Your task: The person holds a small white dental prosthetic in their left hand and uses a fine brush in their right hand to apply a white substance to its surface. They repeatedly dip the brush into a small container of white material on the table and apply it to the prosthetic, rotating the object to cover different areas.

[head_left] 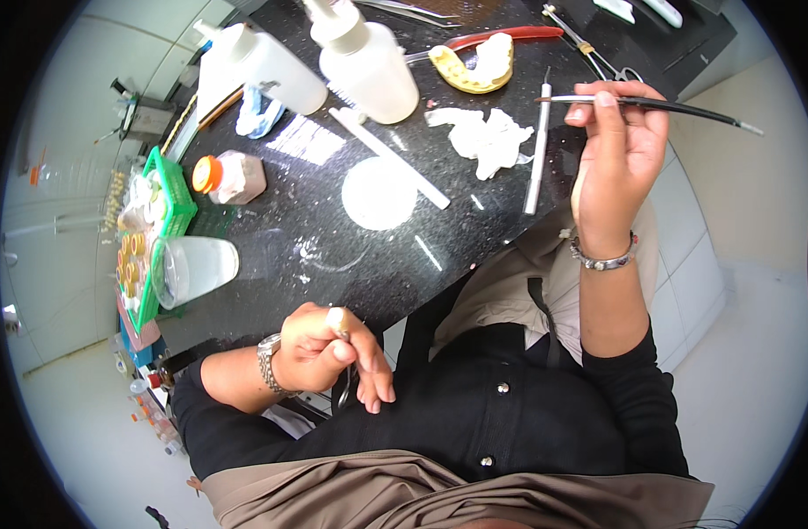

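Observation:
My left hand, a metal watch on its wrist, is closed in front of my body. It grips a thin metal forceps, mostly hidden by the fingers. At the upper end sits a small whitish tooth crown, close to the thumb and forefinger. Raised at the right, my right hand pinches a fine brush with a black handle, its tip pointing left. Below that tip, a slim white-handled instrument lies near the table edge, beside crumpled white tissue.
A round white tile and a white stick lie on the black table. Around them stand squeeze bottles, an orange-capped jar, a clear cup and a green basket. A dental cast and scissors-like forceps lie farther back.

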Demonstrator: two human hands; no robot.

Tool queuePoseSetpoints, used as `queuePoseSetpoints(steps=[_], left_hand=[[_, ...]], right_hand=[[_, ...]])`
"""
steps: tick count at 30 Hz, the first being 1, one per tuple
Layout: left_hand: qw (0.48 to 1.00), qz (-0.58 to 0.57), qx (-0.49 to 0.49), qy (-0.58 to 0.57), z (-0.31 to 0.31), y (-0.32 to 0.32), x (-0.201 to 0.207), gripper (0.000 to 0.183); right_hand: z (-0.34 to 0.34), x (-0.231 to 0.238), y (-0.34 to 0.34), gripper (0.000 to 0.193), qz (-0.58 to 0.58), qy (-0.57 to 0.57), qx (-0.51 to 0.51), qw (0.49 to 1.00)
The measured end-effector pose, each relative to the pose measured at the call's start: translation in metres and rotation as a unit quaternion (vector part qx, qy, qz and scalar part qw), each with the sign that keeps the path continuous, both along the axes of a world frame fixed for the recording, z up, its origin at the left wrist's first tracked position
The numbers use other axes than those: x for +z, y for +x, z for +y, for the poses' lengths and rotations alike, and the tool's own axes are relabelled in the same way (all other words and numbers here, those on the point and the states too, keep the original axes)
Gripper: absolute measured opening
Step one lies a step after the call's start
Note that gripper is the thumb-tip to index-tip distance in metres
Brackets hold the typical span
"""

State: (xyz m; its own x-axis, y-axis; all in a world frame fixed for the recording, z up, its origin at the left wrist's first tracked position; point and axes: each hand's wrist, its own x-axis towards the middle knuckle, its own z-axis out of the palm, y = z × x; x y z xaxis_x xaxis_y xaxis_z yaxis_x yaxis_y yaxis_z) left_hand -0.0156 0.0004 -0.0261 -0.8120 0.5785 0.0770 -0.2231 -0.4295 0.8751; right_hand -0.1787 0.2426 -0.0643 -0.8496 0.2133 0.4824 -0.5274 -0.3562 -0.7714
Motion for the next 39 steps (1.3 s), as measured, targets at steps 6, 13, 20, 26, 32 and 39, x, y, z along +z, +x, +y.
queuePoseSetpoints(steps=[6, 13, 20, 26, 32, 39], left_hand=[[0.998, 0.047, -0.025, -0.031, 0.001, 0.008, 0.008, 0.02], [0.995, 0.07, -0.03, -0.057, 0.003, 0.014, 0.009, 0.018], [0.995, 0.031, -0.006, -0.093, 0.002, 0.015, 0.013, 0.013], [0.992, 0.083, 0.026, -0.092, 0.001, 0.015, 0.009, 0.013], [0.992, 0.085, -0.008, -0.092, 0.0, 0.014, 0.007, 0.016], [0.992, 0.08, -0.014, -0.091, -0.002, 0.016, 0.007, 0.017]], right_hand=[[0.001, 0.008, 0.007, 0.014, -0.002, -0.082, -0.009, 0.997], [-0.055, 0.043, 0.075, 0.016, 0.033, 0.029, 0.203, 0.978], [-0.089, 0.036, 0.092, 0.02, -0.088, 0.016, 0.255, 0.963], [-0.106, 0.028, 0.091, 0.025, -0.114, 0.149, 0.292, 0.938], [-0.119, 0.025, 0.084, 0.026, -0.093, 0.245, 0.303, 0.916], [-0.122, 0.022, 0.084, 0.026, -0.069, 0.247, 0.299, 0.919]])
